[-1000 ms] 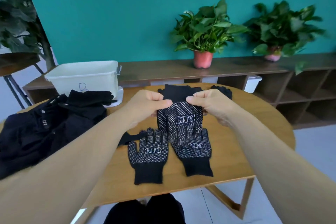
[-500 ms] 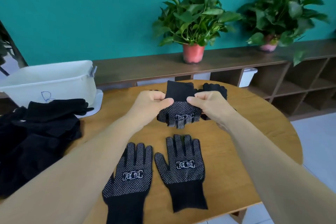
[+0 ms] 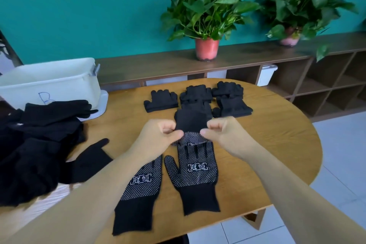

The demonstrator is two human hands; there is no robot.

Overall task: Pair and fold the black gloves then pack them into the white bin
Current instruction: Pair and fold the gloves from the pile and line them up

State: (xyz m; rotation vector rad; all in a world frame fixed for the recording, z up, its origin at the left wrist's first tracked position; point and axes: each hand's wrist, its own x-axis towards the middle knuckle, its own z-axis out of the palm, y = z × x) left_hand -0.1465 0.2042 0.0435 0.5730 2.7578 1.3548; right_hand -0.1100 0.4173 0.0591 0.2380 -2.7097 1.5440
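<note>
My left hand point(image 3: 158, 136) and my right hand point(image 3: 223, 132) pinch the two sides of a folded black glove pair point(image 3: 191, 123) just above the round wooden table point(image 3: 277, 144). Below them two black gloves with white dots lie flat, palms up: one point(image 3: 142, 188) partly under my left forearm, the other point(image 3: 195, 176) to its right. Three folded glove bundles point(image 3: 161, 100) point(image 3: 196, 93) point(image 3: 232, 99) lie in a row behind my hands. The white bin point(image 3: 51, 81) stands at the far left. A pile of loose black gloves point(image 3: 35, 144) lies left of me.
A white lid point(image 3: 102, 101) lies under the bin. Behind the table runs a low dark wooden shelf point(image 3: 257, 55) with two potted plants point(image 3: 207, 16) point(image 3: 299, 6). A small white container point(image 3: 267, 74) sits in one shelf cubby. Pale tiled floor point(image 3: 336, 154) lies to the right.
The dotted glove pair in my hands has been folded over and lowered toward the table, so its plain black side now faces up. The view has shifted, revealing the folded bundles behind.
</note>
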